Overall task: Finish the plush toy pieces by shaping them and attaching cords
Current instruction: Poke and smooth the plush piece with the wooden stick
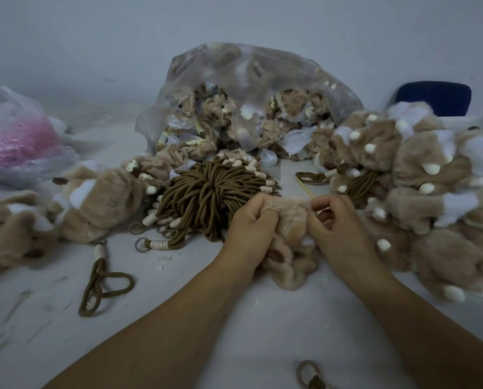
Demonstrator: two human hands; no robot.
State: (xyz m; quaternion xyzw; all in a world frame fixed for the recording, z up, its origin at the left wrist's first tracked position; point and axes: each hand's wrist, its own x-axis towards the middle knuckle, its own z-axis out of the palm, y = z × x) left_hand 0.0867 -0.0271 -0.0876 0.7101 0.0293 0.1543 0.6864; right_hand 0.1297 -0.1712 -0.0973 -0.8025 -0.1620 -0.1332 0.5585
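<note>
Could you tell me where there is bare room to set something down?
Bare table shows front left, nearer than the loose cord loop, and centre front, nearer than the held plush piece. Crowded around the cord bundle, clear bag and plush pile.

Exposure low: the whole frame is dim, with a cool blue-grey cast. Light soft and diffuse, source not in view. Shadows weak, only faint soft-edged darkening on the white table (178,318) beside the forearms and under the cord bundle (206,192). Dull sheen on the clear plastic bag (248,77), no hard glare. Focus is best at centre, where single cord strands resolve. Left hand (248,220), right hand (338,228) and the tan plush piece (290,220) they grip are slightly soft. Pink-filled bag (15,141) and right plush heap (431,192) smeared. Wide-angle stretch enlarges the forearms at the bottom edge.
</note>
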